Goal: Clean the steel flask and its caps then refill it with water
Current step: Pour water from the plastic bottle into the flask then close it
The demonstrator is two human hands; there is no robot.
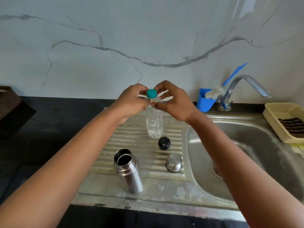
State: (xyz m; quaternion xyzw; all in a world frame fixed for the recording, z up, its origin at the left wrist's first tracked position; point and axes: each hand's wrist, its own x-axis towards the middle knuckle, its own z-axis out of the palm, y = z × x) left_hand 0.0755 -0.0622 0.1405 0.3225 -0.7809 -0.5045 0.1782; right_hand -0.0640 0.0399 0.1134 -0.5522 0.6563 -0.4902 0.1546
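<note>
Steel flask (pixel 128 170), cylindrical and uncapped with its dark mouth open, stands upright near the front edge of the ribbed steel draining board (pixel 172 183) set into the dark worktop (pixel 54 116). Its round black inner cap (pixel 164 143) and domed steel outer cap (pixel 174 162) sit apart on the ribs toward the sink basin (pixel 246 145). Toward the board's back edge stands a clear plastic water bottle (pixel 154 122) with a teal screw cap (pixel 151 93). The left hand (pixel 131 102) grips the bottle's neck with curled fingers; the right hand (pixel 174 102) pinches at the teal cap. A blue plastic holder (pixel 204 102) stands beside the steel tap (pixel 243 86) at the back edge.
</note>
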